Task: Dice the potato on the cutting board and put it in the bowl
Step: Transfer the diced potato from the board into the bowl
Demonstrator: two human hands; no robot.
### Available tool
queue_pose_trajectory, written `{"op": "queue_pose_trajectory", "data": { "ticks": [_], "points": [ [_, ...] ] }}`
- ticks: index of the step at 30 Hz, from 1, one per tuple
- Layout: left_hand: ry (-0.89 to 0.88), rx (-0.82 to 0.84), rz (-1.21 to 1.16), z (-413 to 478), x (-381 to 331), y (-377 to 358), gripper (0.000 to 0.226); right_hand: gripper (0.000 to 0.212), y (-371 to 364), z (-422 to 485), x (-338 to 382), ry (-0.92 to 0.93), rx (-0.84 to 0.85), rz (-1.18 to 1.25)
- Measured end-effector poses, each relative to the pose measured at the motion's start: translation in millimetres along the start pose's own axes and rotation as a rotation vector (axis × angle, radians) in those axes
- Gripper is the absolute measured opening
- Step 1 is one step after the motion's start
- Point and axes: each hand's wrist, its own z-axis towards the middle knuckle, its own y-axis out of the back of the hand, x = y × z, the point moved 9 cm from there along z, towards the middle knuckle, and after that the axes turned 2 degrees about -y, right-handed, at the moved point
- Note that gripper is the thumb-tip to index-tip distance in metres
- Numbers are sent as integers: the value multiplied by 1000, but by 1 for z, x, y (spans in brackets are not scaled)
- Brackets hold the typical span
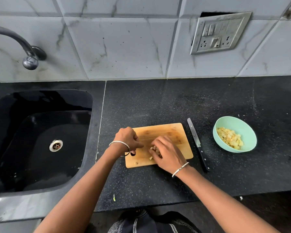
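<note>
Both forearms reach in from the bottom edge and meet over the near half of the wooden cutting board [160,130]. The board lies on the dark speckled surface [158,101].

The left hand [127,138] sits at the board's left edge, knuckles up, wrist bent inward; its fingers [139,145] are curled under with one pointing right towards the other hand; whether they hold anything I cannot tell. The right hand [168,153] lies palm down over the board's near middle; its fingers [160,142] are bent and close together, cupped round a small heap of potato pieces [154,148] that shows just under the fingertips. A stray cube [137,163] lies near the board's front left corner. Each wrist wears a thin metal bangle [180,169].

The knife [197,143] lies flat on the surface just right of the board, blade pointing away, touched by neither hand. Further right stands the pale green bowl [252,140], with diced potato [230,138] already in it. A black sink [40,132] is set in at the left, under a curved tap [15,41].
</note>
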Motion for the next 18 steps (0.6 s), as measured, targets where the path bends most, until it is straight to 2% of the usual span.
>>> {"op": "queue_pose_trajectory", "data": {
  "ticks": [6, 9, 14, 18],
  "points": [
    [-118, 21, 19, 13, -35, -6, 8, 11, -40, -23, 67, 408, 88, -55],
    [-144, 39, 41, 15, -33, -7, 6, 14, -57, -29, 69, 491, 145, -120],
    [-125, -26, -79, 10, -17, 2, 9, 12, -42, -28, 48, 485, 63, -143],
    [-37, -109, -150, 0, 4, 8, 16, 11, -12, -18, 11, 288, -3, -86]
  ]
}}
